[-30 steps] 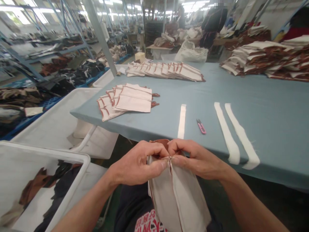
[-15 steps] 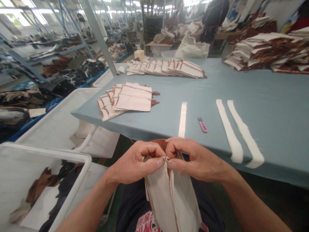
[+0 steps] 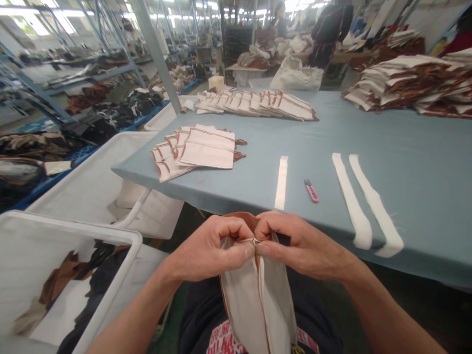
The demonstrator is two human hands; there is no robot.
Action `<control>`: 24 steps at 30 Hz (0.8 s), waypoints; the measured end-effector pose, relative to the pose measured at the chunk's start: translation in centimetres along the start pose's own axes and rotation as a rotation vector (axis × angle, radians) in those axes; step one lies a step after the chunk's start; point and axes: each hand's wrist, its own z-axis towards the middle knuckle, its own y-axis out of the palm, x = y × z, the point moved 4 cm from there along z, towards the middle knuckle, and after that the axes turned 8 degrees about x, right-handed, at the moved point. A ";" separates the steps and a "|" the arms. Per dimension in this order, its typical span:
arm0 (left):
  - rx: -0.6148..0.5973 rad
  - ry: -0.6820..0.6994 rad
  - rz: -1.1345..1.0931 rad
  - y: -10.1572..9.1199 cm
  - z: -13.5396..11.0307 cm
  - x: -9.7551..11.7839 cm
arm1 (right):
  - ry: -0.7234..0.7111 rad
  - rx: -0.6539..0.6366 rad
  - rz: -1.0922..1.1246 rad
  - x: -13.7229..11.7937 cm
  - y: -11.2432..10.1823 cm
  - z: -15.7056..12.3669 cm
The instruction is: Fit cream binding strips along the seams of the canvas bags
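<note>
A cream fabric piece with brown trim (image 3: 254,300) hangs over my lap, below the table's near edge. My left hand (image 3: 210,248) pinches its top edge from the left, fingers curled. My right hand (image 3: 295,241) pinches the same edge from the right; the thumbs nearly touch at the top seam. A brown part of the piece shows just behind my fingers. Nearest on the blue table (image 3: 405,147) are a white strip (image 3: 281,182) and small pink thread snips (image 3: 311,191).
A fanned pile of folded cream pieces (image 3: 197,150) lies at the table's left, another row (image 3: 258,104) farther back, tall stacks (image 3: 409,81) at the right. Two long white strips (image 3: 363,201) lie right. White bins (image 3: 73,231) stand left. A person in dark clothes (image 3: 326,29) stands far behind.
Both hands stay pinched on the fabric's top edge; the fabric has narrowed and hangs straighter between them. The view shifted slightly.
</note>
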 end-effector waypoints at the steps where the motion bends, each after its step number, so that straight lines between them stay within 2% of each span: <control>1: -0.007 -0.015 -0.015 0.0 -0.1 -0.1 | -0.009 0.002 -0.020 -0.1 0.1 0.0; 4: -0.016 -0.052 -0.063 0.1 -0.4 -0.5 | -0.043 0.006 -0.076 -0.5 0.4 0.0; 8: 0.030 -0.088 -0.090 0.1 -0.6 -0.9 | -0.083 0.056 -0.152 -0.5 0.7 0.3; 14: 0.150 -0.087 -0.070 0.1 -0.7 -0.5 | -0.275 0.271 -0.356 -1.7 -0.1 0.0; 16: 0.171 -0.072 -0.059 0.1 -0.7 -0.4 | -0.324 0.279 -0.476 -2.3 -0.1 -0.3; 21: 0.165 -0.060 0.014 0.1 -0.7 -0.7 | -0.302 0.238 -0.633 -2.6 0.2 -0.7; 24: 0.190 -0.038 0.111 0.3 -0.6 -0.5 | -0.350 0.200 -0.753 -2.7 0.6 -0.8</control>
